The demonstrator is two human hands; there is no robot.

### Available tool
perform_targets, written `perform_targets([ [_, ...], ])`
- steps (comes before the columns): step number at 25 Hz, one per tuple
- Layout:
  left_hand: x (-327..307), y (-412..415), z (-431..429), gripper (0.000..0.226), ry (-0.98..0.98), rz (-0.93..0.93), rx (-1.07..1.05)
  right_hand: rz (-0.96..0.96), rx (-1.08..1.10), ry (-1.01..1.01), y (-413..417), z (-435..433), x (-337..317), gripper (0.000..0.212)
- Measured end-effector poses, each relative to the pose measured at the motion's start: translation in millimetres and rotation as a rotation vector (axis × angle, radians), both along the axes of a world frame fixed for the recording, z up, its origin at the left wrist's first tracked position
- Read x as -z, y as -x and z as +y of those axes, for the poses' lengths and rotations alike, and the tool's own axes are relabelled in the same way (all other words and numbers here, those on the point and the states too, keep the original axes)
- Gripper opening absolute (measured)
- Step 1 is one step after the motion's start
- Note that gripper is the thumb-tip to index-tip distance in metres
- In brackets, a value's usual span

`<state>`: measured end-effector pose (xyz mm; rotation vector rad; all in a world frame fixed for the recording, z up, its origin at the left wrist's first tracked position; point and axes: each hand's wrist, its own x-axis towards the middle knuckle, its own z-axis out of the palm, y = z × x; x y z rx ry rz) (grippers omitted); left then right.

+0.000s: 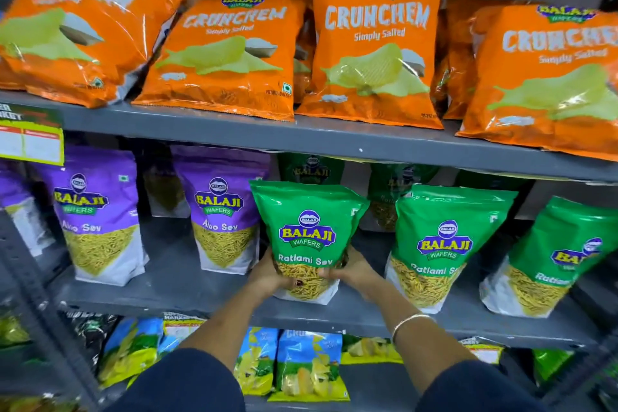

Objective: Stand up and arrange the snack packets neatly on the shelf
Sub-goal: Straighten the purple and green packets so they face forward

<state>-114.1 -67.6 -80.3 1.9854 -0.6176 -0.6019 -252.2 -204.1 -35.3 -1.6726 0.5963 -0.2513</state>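
Cupping the green Ratlami Sev pouch (pixel 307 237) low with left hand (pixel 267 276) and right hand (pixel 351 273), both wrapped around it, we stand it on the middle shelf (pixel 187 291). Light, crinkly, slippery; we judge a low hold steadies it.

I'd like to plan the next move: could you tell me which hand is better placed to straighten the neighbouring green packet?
Probably the right hand: it holds the side of the held Ratlami Sev packet nearest the next green packet.
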Motion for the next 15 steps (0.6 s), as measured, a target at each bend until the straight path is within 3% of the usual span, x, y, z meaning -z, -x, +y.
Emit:
perform_targets([
  [3, -5.3, 12.7, -2.2, 0.107, -0.035, -0.079, -0.066, -0.05, 0.077, -0.003, -0.3, -2.1, 9.7, 0.064],
  [8, -5.8, 25.9, -11.2, 0.098, -0.013, -0.054, -0.074, 0.099, 0.031, 0.1, 6.8, -10.9, 2.1, 0.063],
  [10, -7.1, 27.6, -6.9, 0.101, -0.04, -0.028, -0.044, 0.453, -0.072, 0.191, 6.2, -15.0, -1.6, 0.061],
  [12, -5.4, 24.7, 5.7, 0.107, -0.089, -0.013, -0.027, 0.948, -0.348, 0.25, 5.6, -9.3, -11.3, 0.058],
  [13, -5.1, 20.2, 16.4, 0.11, -0.123, -0.012, -0.048, 1.098, -0.487, 0.203, 0.7, -2.3, -14.5, 0.055],
  [15, -7.6, 2.3, 42.4, 0.106, -0.18, -0.004, -0.194, 1.107, -0.615, 0.175, -22.6, 25.1, -17.7, 0.043],
])
